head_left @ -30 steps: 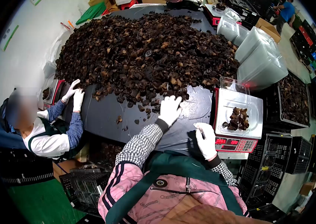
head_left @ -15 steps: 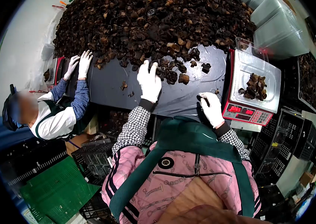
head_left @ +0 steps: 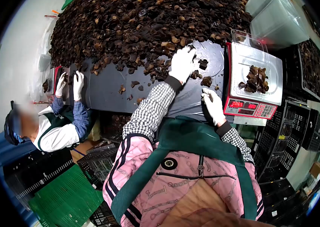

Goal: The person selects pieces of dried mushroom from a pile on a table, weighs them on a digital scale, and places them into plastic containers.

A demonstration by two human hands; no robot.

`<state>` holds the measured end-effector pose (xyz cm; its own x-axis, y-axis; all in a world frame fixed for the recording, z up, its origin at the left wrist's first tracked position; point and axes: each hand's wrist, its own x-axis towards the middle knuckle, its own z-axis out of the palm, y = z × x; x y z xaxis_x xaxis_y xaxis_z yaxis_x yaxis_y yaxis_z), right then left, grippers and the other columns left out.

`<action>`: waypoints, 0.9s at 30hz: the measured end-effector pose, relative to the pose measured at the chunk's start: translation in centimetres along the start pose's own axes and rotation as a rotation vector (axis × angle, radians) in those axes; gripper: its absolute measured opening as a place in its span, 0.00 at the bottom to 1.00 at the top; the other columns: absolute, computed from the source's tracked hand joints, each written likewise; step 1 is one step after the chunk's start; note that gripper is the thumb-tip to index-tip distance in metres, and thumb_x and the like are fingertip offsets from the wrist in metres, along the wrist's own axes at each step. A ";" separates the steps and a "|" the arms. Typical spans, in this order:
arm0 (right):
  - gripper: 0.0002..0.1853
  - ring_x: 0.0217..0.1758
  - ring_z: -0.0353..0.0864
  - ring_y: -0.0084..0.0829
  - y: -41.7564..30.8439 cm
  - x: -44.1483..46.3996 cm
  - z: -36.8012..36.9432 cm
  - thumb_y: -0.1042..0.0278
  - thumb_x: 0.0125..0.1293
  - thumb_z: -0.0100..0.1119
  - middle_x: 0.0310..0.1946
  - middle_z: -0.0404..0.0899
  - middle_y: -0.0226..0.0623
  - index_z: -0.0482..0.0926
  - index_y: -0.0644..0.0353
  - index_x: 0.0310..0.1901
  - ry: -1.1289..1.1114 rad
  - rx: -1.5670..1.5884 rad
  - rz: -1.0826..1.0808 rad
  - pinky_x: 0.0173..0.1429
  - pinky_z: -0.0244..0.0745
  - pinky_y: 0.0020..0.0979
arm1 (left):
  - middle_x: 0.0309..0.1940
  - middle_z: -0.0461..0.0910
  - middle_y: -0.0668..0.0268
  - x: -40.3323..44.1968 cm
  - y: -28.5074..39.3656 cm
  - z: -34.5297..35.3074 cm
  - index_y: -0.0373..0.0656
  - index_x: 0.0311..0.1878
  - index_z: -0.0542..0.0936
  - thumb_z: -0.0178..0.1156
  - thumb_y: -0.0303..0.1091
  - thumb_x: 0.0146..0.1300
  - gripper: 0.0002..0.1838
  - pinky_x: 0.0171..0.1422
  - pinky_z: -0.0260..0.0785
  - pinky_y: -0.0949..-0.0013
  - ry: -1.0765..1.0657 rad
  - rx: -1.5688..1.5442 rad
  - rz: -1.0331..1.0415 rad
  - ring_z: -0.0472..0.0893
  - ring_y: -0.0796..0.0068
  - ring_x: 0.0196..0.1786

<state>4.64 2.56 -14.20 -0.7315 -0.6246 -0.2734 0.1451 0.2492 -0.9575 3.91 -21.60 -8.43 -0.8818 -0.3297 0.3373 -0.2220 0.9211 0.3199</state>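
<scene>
A clear tray (head_left: 243,62) lay on the scale (head_left: 250,108), holding a small clump (head_left: 256,80) of crinkled pieces, most of it in the tray's near half. Beyond the scale rose a stack of clear containers (head_left: 281,24), nested together. To the right of the scale, a black crate (head_left: 314,93) was filled with more of the same pieces; other black crates (head_left: 286,132) stood on its near right side, lower than the scale.

The main pile (head_left: 141,38) spread over the dark table (head_left: 107,87) to the left of the scale and beyond it. Its pieces were ragged and curled, mostly blackish brown with some paler tan ones, and a few lay loose between pile and scale.

The left hand (head_left: 182,64), in a white glove, reached left of the scale to the pile's near edge; a dark piece showed at its fingertips, though I could not tell whether they pinched it. The gloved right hand (head_left: 213,106) was just left of the scale, fingers bent; whether they gripped anything I could not tell.
</scene>
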 end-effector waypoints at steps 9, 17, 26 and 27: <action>0.14 0.55 0.81 0.45 -4.7 3.4 0.4 0.72 0.71 0.56 0.50 0.82 0.46 0.79 0.65 0.55 0.258 -0.373 -0.432 0.62 0.74 0.38 | 0.40 0.82 0.60 -2.8 -1.2 0.8 0.45 0.49 0.83 0.61 0.27 0.63 0.12 0.52 0.74 0.62 0.090 -0.231 0.028 0.81 0.57 0.46; 0.14 0.58 0.75 0.42 -3.7 11.9 1.5 0.64 0.59 0.66 0.50 0.80 0.37 0.84 0.53 0.48 0.354 -1.040 -0.622 0.62 0.61 0.46 | 0.41 0.84 0.68 -11.6 -0.9 -3.6 0.38 0.53 0.81 0.60 0.32 0.71 0.12 0.39 0.70 0.77 -0.143 -1.500 -1.001 0.80 0.81 0.39; 0.10 0.49 0.77 0.45 -6.3 3.5 1.3 0.73 0.58 0.65 0.43 0.78 0.41 0.79 0.59 0.42 0.118 -0.711 -0.784 0.54 0.68 0.45 | 0.41 0.83 0.62 -11.0 0.9 -3.0 0.42 0.46 0.84 0.67 0.34 0.62 0.11 0.54 0.75 0.64 -0.009 -0.417 -0.260 0.82 0.62 0.47; 0.10 0.47 0.78 0.45 -5.9 2.2 1.3 0.73 0.57 0.65 0.42 0.78 0.41 0.79 0.60 0.42 0.102 -0.726 -0.792 0.52 0.69 0.44 | 0.43 0.82 0.61 -10.1 0.6 -2.3 0.43 0.47 0.84 0.66 0.34 0.62 0.11 0.54 0.74 0.63 0.046 -0.386 -0.160 0.81 0.61 0.48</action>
<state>3.02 -1.27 -9.30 -0.5005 -0.7449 0.4412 -0.7990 0.2013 -0.5666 13.66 -18.22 -9.57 -0.8274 -0.4792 0.2929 -0.1745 0.7151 0.6770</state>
